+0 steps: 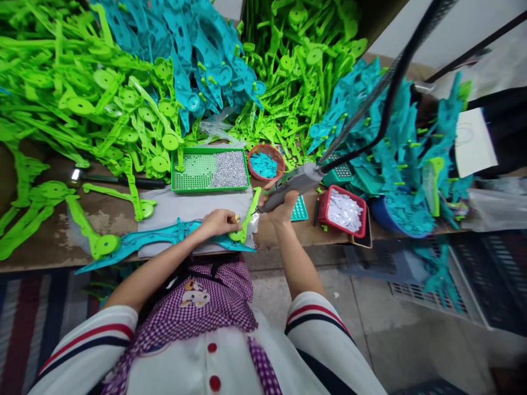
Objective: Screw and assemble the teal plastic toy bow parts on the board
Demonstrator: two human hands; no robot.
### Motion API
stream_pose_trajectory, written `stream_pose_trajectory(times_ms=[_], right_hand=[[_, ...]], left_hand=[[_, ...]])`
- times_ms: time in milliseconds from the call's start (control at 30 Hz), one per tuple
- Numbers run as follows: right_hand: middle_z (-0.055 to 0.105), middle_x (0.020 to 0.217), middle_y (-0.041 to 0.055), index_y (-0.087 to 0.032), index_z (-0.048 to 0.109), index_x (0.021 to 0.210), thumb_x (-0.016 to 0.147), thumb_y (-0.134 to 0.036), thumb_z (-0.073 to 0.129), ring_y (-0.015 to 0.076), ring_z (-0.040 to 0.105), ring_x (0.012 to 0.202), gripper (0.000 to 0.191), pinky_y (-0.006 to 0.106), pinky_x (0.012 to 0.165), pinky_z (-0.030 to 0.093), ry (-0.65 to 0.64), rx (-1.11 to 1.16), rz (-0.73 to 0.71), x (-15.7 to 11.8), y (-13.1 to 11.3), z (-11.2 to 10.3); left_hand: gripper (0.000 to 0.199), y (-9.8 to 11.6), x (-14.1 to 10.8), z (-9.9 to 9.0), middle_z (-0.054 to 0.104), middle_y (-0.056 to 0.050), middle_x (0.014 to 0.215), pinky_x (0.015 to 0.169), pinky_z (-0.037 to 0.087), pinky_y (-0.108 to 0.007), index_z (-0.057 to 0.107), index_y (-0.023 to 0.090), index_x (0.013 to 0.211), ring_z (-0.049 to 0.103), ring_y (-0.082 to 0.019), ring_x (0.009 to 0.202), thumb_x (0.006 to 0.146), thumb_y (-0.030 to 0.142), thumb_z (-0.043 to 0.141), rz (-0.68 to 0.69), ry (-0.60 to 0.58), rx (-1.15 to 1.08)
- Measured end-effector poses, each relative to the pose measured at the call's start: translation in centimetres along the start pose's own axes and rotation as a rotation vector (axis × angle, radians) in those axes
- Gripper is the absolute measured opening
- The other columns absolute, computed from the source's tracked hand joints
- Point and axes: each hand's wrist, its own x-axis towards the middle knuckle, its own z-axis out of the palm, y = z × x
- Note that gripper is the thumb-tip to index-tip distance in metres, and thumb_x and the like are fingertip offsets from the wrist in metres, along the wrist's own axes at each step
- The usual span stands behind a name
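My right hand [283, 207] is wrapped round a grey electric screwdriver [294, 185], which is tilted with its tip down to the left. The tip is close to a lime-green plastic leg piece [248, 220]. My left hand [221, 223] is closed, thumb and fingers pinched beside the green piece's lower end; a small yellowish thing shows at the fingertips, too small to name. Under this hand lies a long turquoise plastic part [152, 237], partly hidden by my forearm. It rests on a grey cloth [164, 206] along the front edge of the table.
A green tray [193, 187] of small metal screws stands behind the cloth, beside a red basket [275, 155] of turquoise bits. A red bin [332, 226] holds white pieces. A hammer [119, 180] lies left. Green parts [78, 104] and turquoise parts [193, 55] are heaped behind.
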Motion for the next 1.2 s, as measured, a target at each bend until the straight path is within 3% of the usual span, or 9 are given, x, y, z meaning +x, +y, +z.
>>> stream_pose_trajectory(times_ms=[267, 400, 567, 700, 833, 967, 1100, 1200], right_hand=[[0.04, 0.043, -0.0082, -0.023, 0.052, 0.066, 0.043, -0.095, 0.054, 0.009, 0.041, 0.031, 0.075, 0.023, 0.031, 0.031, 0.016, 0.007, -0.02, -0.3, 0.0, 0.1], [0.038, 0.043, -0.0075, -0.024, 0.055, 0.069, 0.044, -0.098, 0.047, 0.0102, 0.04, 0.032, 0.078, 0.024, 0.032, 0.032, -0.004, -0.005, -0.029, -0.7, -1.0, 0.6], [0.034, 0.04, -0.0075, -0.024, 0.055, 0.066, 0.045, -0.1, 0.042, 0.0097, 0.038, 0.031, 0.079, 0.023, 0.032, 0.027, -0.088, -0.022, -0.055, -0.9, -1.7, 1.7], [0.036, 0.039, -0.0062, -0.024, 0.051, 0.062, 0.046, -0.098, 0.047, 0.0133, 0.047, 0.035, 0.076, 0.024, 0.031, 0.03, -0.08, 0.024, -0.057, -0.9, -1.3, 2.2], [0.036, 0.038, -0.0056, -0.024, 0.052, 0.062, 0.041, -0.098, 0.05, 0.0193, 0.058, 0.044, 0.076, 0.026, 0.034, 0.04, -0.102, 0.043, -0.061, -1.1, -1.0, 2.2], [0.038, 0.039, -0.0052, -0.025, 0.053, 0.063, 0.042, -0.096, 0.053, 0.0214, 0.061, 0.046, 0.074, 0.03, 0.038, 0.047, -0.106, 0.066, -0.085, -1.3, -1.1, 2.2], [0.038, 0.039, -0.0053, -0.024, 0.053, 0.063, 0.043, -0.097, 0.053, 0.0202, 0.059, 0.044, 0.075, 0.029, 0.038, 0.046, -0.111, 0.056, -0.094, -1.4, -1.2, 1.9], [0.039, 0.039, -0.0066, -0.023, 0.056, 0.068, 0.043, -0.096, 0.053, 0.0163, 0.053, 0.038, 0.077, 0.027, 0.035, 0.04, -0.08, 0.023, -0.09, -1.4, -1.2, 1.2]], left_hand=[[0.021, 0.0, -0.1, 0.0, 0.071, 0.002, 0.075, 0.058, 0.034, -0.024, 0.07, 0.019, 0.073, 0.06, -0.014, 0.068, 0.075, 0.04, 0.07, 0.001, 0.006, -0.008], [0.021, -0.5, 0.1, 0.2, 0.072, -0.001, 0.081, 0.062, 0.04, -0.023, 0.071, 0.017, 0.082, 0.062, -0.015, 0.072, 0.074, 0.036, 0.073, 0.055, 0.02, -0.091], [0.036, -0.4, 0.3, 0.5, 0.069, -0.004, 0.101, 0.073, 0.047, -0.025, 0.072, 0.02, 0.109, 0.062, -0.014, 0.077, 0.075, 0.029, 0.076, 0.252, 0.203, -0.092], [0.015, -0.1, 0.6, 0.7, 0.069, -0.003, 0.106, 0.081, 0.047, -0.027, 0.076, 0.023, 0.097, 0.064, -0.015, 0.087, 0.084, 0.024, 0.069, 0.407, 0.295, -0.028], [0.01, 0.0, 0.5, 0.5, 0.07, -0.004, 0.104, 0.088, 0.043, -0.033, 0.077, 0.023, 0.089, 0.064, -0.018, 0.095, 0.087, 0.026, 0.067, 0.492, 0.371, 0.144], [0.012, 0.5, 0.2, 0.0, 0.069, -0.004, 0.11, 0.096, 0.036, -0.038, 0.076, 0.023, 0.085, 0.063, -0.018, 0.096, 0.087, 0.031, 0.067, 0.52, 0.396, 0.257], [0.011, 1.6, 0.3, -0.1, 0.068, -0.004, 0.115, 0.102, 0.032, -0.039, 0.075, 0.022, 0.084, 0.063, -0.017, 0.095, 0.085, 0.031, 0.07, 0.505, 0.371, 0.273], [0.023, 1.9, 0.1, -0.2, 0.064, -0.006, 0.126, 0.099, 0.036, -0.037, 0.074, 0.023, 0.101, 0.064, -0.018, 0.098, 0.081, 0.035, 0.075, 0.455, 0.35, 0.22]])
